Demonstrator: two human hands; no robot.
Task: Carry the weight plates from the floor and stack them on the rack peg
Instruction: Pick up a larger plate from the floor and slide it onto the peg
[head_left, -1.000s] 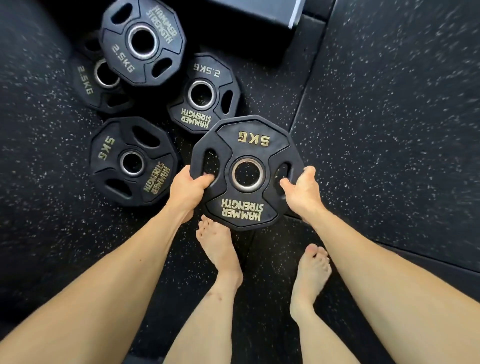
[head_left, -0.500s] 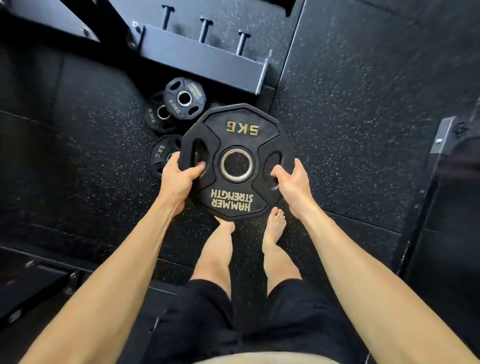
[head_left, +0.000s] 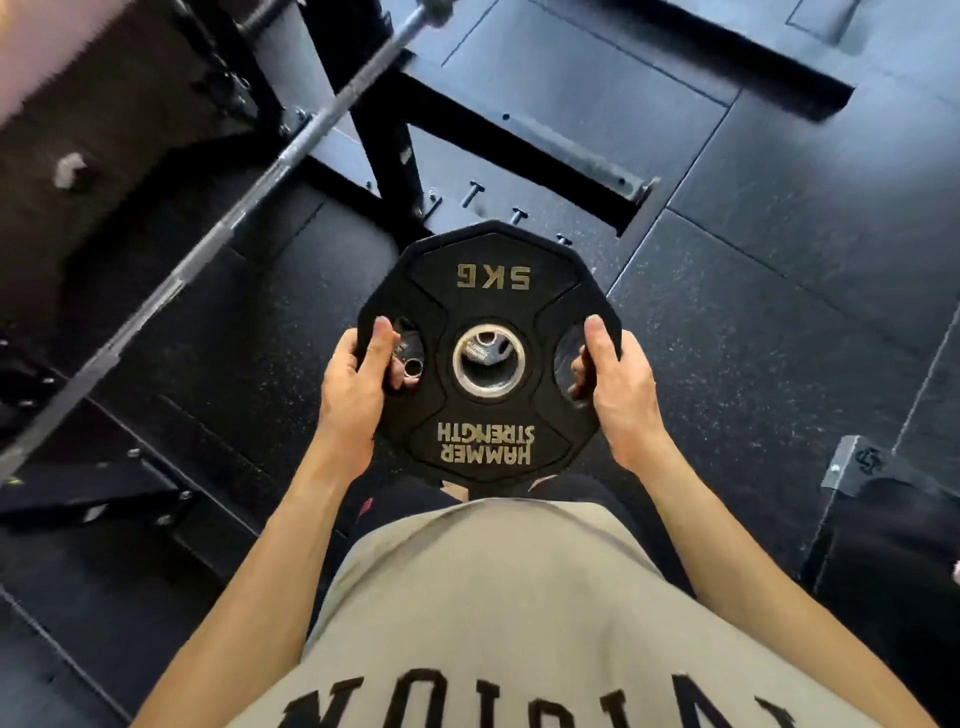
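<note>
A black 5 kg plate (head_left: 488, 291) with gold lettering and a steel-ringed centre hole is being held flat and face-up, hands gripping its cut-outs at 3 and 9 o'clock.

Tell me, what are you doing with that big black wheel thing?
A person is carrying a 5 kg weight plate with both hands, held flat in front of their body. The left hand and the right hand each have fingers hooked through a handle slot on its sides. It is off the floor and not on a peg yet. A barbell slants across the upper left, and some small pegs stand on the rack base ahead.
</note>
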